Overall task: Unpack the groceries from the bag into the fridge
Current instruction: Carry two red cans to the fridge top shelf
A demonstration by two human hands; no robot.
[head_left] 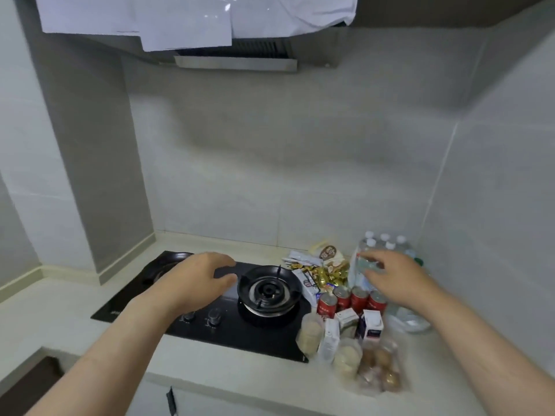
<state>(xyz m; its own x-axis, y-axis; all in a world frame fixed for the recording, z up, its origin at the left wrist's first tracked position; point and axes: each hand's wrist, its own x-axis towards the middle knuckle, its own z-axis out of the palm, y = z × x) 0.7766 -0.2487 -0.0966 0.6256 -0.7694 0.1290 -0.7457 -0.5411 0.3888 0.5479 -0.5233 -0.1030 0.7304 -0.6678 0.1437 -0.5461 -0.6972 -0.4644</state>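
Pale tiled walls back a light table [60, 310] with a black gas hob [228, 331] set into it. Groceries crowd the table just right of the hob: red cans [359, 300], small cartons [371, 324], gold-wrapped sweets [324, 276], eggs in a clear pack [381, 367], capped water bottles [384, 238] and a crumpled clear bag [411, 321]. The left hand [198, 277] hovers over the hob, fingers loosely curled, holding nothing. The right hand [396, 277] reaches over the cans with fingers spread; whether it touches anything is unclear.
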